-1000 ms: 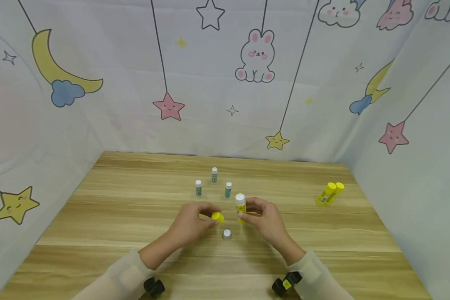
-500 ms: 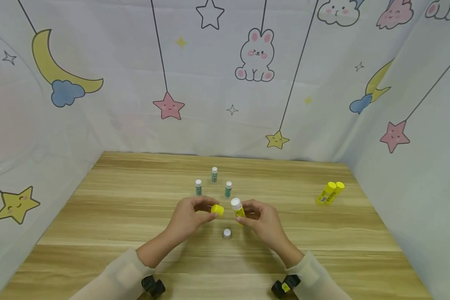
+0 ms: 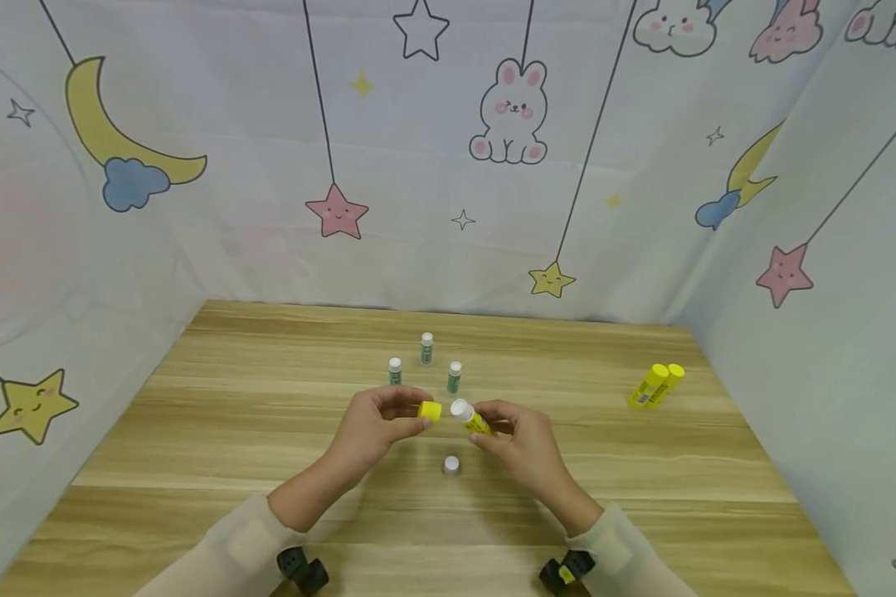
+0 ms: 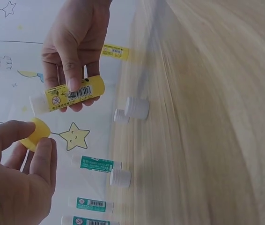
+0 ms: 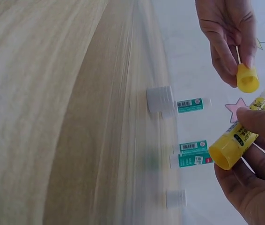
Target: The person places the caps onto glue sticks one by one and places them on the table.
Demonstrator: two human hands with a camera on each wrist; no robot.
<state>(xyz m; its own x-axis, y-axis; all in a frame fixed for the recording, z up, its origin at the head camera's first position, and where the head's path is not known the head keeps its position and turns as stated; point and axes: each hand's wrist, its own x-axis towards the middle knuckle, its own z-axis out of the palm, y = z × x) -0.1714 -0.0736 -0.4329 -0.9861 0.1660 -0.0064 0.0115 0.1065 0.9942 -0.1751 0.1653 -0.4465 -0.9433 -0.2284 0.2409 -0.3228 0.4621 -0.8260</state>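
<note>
My left hand [image 3: 369,427] pinches a yellow cap [image 3: 430,411] between thumb and fingers. My right hand [image 3: 518,435] grips a yellow glue stick [image 4: 78,93], its thumb across the barcode label. The stick's white end [image 3: 461,409] tilts up toward the cap, with a small gap between them. In the right wrist view the cap's hollow opening [image 5: 248,82] shows, and the stick's yellow base [image 5: 224,152] points the other way. On the table below both hands stands a white cap [image 3: 451,465].
Three green glue sticks with white tops, among them the rear one [image 3: 426,348], stand upright beyond the hands. Two yellow glue sticks [image 3: 650,386] stand together at the right. More white caps [image 4: 121,178] show in the left wrist view. A patterned cloth [image 3: 418,249] surrounds the table.
The glue stick has gone from upright to tilted, its white end swinging left toward the yellow cap. My left hand has risen a little and turned the cap toward the stick.
</note>
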